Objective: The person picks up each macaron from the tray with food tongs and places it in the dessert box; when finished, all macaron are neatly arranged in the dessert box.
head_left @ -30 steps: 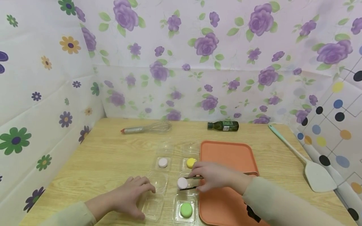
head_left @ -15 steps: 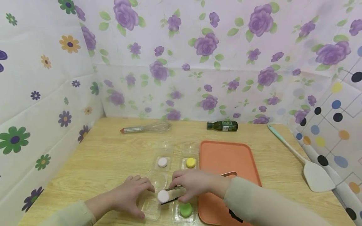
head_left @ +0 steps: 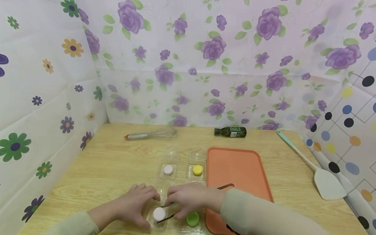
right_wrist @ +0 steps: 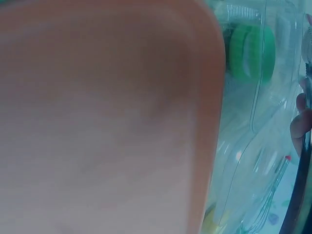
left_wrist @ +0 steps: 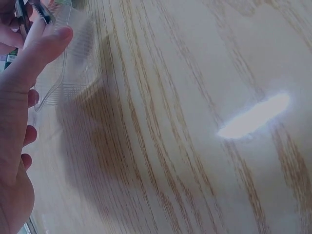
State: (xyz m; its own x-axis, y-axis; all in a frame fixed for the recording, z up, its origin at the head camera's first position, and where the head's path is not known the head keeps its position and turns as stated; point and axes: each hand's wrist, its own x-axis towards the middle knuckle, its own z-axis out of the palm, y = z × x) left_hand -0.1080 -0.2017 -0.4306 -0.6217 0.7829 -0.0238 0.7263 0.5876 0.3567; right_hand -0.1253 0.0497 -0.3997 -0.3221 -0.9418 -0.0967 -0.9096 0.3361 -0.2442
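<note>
My right hand holds a pair of dark serrated tongs. Their tips grip a pale pink macaron above the front-left clear plastic box. Beside that box my left hand lies with thumb and fingers spread along its left side; whether it touches the box is hard to tell. In the left wrist view the thumb is over the ribbed box. A green macaron sits in the front-right box, partly behind my right hand.
Behind are a second pale macaron and a yellow macaron, each in a lidded clear box. An orange tray lies at right. Farther off are a whisk, a dark green bottle and a spatula.
My right hand has carried the pale macaron in the tongs leftward and nearer, from over the right column of boxes to the front-left box. The left hand has stayed in place.
</note>
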